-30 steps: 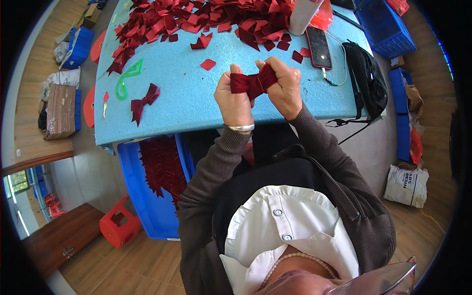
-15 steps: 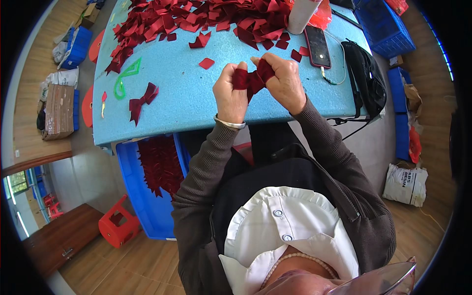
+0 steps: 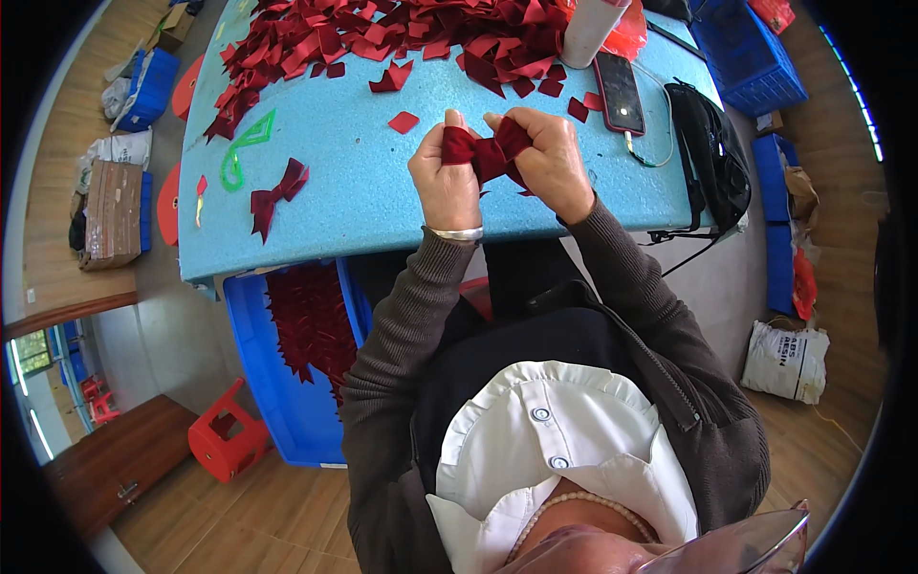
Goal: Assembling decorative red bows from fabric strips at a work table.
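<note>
A dark red velvet bow (image 3: 491, 158) is stretched between my two hands, just above the near edge of the blue table (image 3: 354, 206). My left hand (image 3: 448, 187) is closed with its fingers around the bow's left loop. The right loop is gripped by my right hand (image 3: 555, 163), thumb pointing up. Part of the bow's tails hangs below, partly covered by my right hand. Another red bow (image 3: 278, 198) lies on the table to the left. Beyond my hands is a small red ribbon piece (image 3: 404, 122).
Red ribbon pieces (image 3: 382, 38) are heaped at the far side. A green plastic piece (image 3: 251, 143) lies left. A phone (image 3: 620, 93) on a cable, a white cylinder (image 3: 588, 33) and a black bag (image 3: 710, 153) are right. Below left, a blue crate (image 3: 258, 354) holds red bows near a red stool (image 3: 228, 432).
My left hand has shifted slightly left and pulled its loop outward. The bow is spread wider and its knot shows more. My right hand has barely moved.
</note>
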Motion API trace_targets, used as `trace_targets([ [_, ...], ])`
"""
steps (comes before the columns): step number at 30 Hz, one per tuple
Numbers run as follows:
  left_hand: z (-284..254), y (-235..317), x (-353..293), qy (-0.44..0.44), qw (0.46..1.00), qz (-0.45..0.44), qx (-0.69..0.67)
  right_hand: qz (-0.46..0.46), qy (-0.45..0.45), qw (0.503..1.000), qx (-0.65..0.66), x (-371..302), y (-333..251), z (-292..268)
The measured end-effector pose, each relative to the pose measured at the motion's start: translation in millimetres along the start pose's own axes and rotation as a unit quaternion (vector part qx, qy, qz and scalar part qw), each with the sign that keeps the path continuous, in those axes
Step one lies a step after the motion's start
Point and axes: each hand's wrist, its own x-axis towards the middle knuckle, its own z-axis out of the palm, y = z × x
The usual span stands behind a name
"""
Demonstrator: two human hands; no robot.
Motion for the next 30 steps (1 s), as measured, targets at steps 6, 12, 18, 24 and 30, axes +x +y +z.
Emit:
trace_targets([
  [6,-4,1,-11,-0.018,0.992,-0.095,-0.082,-0.006,0.023,0.998,0.066,-7,10,10],
  [12,-7,2,-20,-0.022,0.985,-0.140,-0.098,-0.081,0.040,0.995,-0.034,-17,8,8],
  [18,-9,-4,-27,-0.013,0.989,-0.125,-0.080,-0.095,0.053,0.989,-0.098,-25,1,9],
  [24,-9,-5,-28,0.013,1.000,-0.025,-0.012,-0.098,0.039,0.990,-0.091,-25,-1,3],
  [30,-6,4,-32,0.019,0.998,-0.026,-0.046,-0.095,0.052,0.992,-0.062,-27,-9,6],
])
